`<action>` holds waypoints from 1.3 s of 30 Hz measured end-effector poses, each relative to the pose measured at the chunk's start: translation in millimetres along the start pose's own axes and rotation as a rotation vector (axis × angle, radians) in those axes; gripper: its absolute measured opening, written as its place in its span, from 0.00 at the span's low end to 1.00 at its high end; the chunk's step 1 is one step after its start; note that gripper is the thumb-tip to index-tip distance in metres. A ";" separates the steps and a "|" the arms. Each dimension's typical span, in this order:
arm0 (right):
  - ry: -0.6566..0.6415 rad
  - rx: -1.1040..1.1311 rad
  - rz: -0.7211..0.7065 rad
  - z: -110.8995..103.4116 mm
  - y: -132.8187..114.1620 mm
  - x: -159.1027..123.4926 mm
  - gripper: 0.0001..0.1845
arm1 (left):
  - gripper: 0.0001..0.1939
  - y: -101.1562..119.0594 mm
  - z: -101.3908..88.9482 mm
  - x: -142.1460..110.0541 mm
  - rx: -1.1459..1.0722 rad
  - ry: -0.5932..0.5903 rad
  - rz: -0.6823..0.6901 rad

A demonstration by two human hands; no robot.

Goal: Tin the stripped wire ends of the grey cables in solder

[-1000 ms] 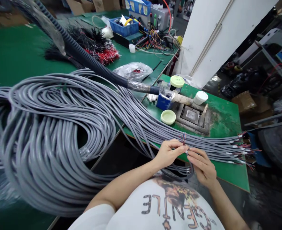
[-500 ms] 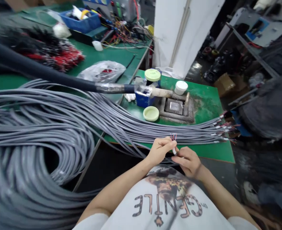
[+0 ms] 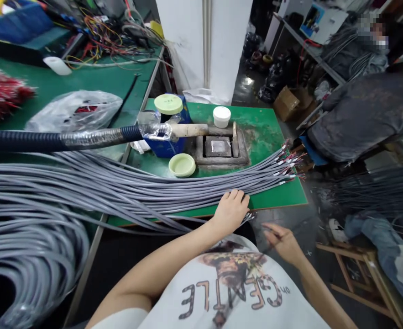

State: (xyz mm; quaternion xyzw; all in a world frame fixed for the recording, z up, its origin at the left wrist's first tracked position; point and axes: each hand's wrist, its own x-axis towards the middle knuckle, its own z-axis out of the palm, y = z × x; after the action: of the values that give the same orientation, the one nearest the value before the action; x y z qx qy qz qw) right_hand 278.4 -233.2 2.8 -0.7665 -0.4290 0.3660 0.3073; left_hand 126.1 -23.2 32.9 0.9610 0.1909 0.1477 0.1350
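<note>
Many grey cables (image 3: 187,187) run in a bundle along the near part of the green bench. Their stripped ends, with thin coloured wires (image 3: 292,164), fan out at the right. My left hand (image 3: 231,210) rests over the bundle's near edge, fingers curled down around grey cable; its palm hides exactly which strands it grips. Just below that hand, a few more stripped cable ends (image 3: 249,218) poke out past the bench edge. Off to the right, in front of my shirt, my right hand (image 3: 283,240) is in the air with fingers apart and nothing visible in them.
A recessed metal pot (image 3: 221,148) sits in the bench, near a blue box (image 3: 167,146), a pale green lid (image 3: 182,164) and a white tub (image 3: 222,117). A dark hose (image 3: 98,137) crosses from the left. A wooden stool (image 3: 362,269) and another person (image 3: 362,119) are at the right.
Both hands were together on one cable's stripped end. The left hand has moved onto the bundle, while the right has come away from it. The view has turned to the right.
</note>
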 end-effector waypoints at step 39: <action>-0.251 -0.163 -0.420 -8.3 -164.6 94.6 0.16 | 0.08 -39.0 -48.7 -17.1 -1.969 0.548 -0.592</action>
State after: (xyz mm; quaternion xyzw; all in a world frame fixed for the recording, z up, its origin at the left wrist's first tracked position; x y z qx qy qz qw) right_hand 248.4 -78.1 108.4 -0.6315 -0.6415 0.3506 0.2584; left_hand 81.8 14.5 61.4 0.2774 0.2374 0.4097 0.8360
